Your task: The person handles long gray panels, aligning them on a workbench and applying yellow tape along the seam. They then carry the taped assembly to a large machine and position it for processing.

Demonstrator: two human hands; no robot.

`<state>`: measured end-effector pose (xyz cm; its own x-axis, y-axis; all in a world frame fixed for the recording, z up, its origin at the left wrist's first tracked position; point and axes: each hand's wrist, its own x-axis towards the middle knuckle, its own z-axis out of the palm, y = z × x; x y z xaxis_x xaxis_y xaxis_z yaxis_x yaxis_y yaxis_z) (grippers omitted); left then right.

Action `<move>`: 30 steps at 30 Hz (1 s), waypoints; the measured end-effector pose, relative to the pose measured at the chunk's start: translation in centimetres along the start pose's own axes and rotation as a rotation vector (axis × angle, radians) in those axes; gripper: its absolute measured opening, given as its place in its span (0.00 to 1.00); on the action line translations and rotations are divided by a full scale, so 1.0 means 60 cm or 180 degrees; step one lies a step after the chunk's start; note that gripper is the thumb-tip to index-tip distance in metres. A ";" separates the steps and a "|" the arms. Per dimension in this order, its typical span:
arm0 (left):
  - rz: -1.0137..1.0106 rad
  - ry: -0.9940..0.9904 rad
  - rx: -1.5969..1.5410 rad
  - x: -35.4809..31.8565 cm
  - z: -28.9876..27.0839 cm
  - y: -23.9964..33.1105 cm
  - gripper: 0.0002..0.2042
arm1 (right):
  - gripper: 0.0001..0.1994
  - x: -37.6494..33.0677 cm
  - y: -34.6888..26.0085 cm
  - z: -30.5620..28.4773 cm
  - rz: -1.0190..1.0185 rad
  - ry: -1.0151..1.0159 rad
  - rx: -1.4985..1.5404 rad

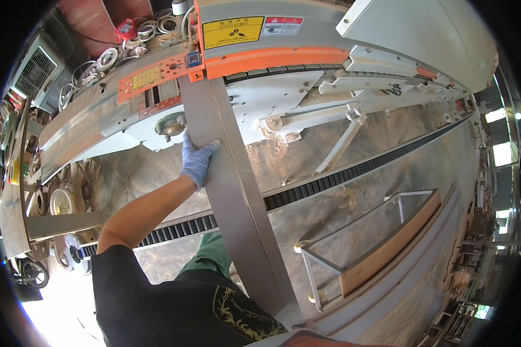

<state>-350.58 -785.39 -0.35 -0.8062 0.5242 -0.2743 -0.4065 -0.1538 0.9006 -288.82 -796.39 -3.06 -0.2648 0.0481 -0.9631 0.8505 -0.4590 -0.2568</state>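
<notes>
A long grey-brown board (235, 173) runs from the machine down past the right side of my body. Its far end lies at the orange-trimmed machine (260, 61), by the corner of the orange guard. My left hand (198, 160), in a pale blue glove, grips the board's left edge, thumb on the top face and fingers along the side. Just beyond the fingers is a round dark-green knob or fitting (169, 125) on the machine's white side. My right hand does not show; only a bit of what looks like skin appears at the lower edge.
A black roller track (330, 181) crosses beneath the board. To the right stand a metal frame (321, 260) with a wooden panel (391, 246) and several long boards (399, 272). Coiled edging rolls (107, 59) and a grey fan unit (39, 70) sit at the far left.
</notes>
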 end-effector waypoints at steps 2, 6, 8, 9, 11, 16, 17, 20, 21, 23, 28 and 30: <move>-0.0122 0.0047 0.0006 0.003 0.027 -0.006 0.38 | 0.17 -0.004 -0.002 -0.018 -0.0044 0.0173 -0.0094; -0.0004 -0.0015 -0.0075 0.005 0.073 -0.022 0.39 | 0.18 -0.032 0.010 -0.075 -0.0149 0.0420 0.0068; 0.0114 0.0108 0.0003 0.005 0.075 -0.042 0.39 | 0.18 -0.043 0.021 -0.106 -0.0201 0.0462 0.0148; 0.0119 0.0083 0.0040 0.009 0.086 -0.044 0.39 | 0.17 -0.047 0.004 -0.112 -0.0234 0.0512 0.0228; 0.0105 0.0026 0.0122 0.018 0.108 -0.051 0.39 | 0.23 -0.064 -0.024 -0.115 -0.0163 0.0684 0.0133; 0.0638 0.0019 0.0428 0.058 0.176 -0.096 0.37 | 0.22 -0.050 -0.033 -0.169 -0.0557 0.0898 0.0205; 0.0893 -0.0018 0.0580 0.070 0.189 -0.118 0.37 | 0.22 -0.065 -0.069 -0.156 -0.0474 0.1000 0.0206; 0.0802 -0.0385 0.0826 0.124 0.204 -0.159 0.30 | 0.23 -0.086 -0.102 -0.176 -0.0317 0.1125 -0.0592; 0.0790 -0.0687 0.1051 0.102 0.252 -0.153 0.24 | 0.26 -0.096 -0.093 -0.182 -0.0397 0.1304 -0.0248; 0.1262 -0.0740 0.0547 0.142 0.236 -0.145 0.15 | 0.32 -0.140 -0.151 -0.178 -0.1101 0.1769 -0.0093; 0.0596 -0.0440 0.0886 0.186 0.282 -0.179 0.31 | 0.28 -0.124 -0.086 -0.148 -0.0869 0.4967 -0.2031; 0.0431 -0.0437 0.1013 0.185 0.282 -0.187 0.38 | 0.24 -0.136 -0.027 -0.095 -0.1193 0.5770 -0.1637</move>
<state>-347.70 -763.71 -7.78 -0.7696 0.6277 -0.1171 -0.1286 0.0273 0.9913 -285.43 -791.01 4.77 -0.0082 0.9519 0.3062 0.9931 0.0435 -0.1088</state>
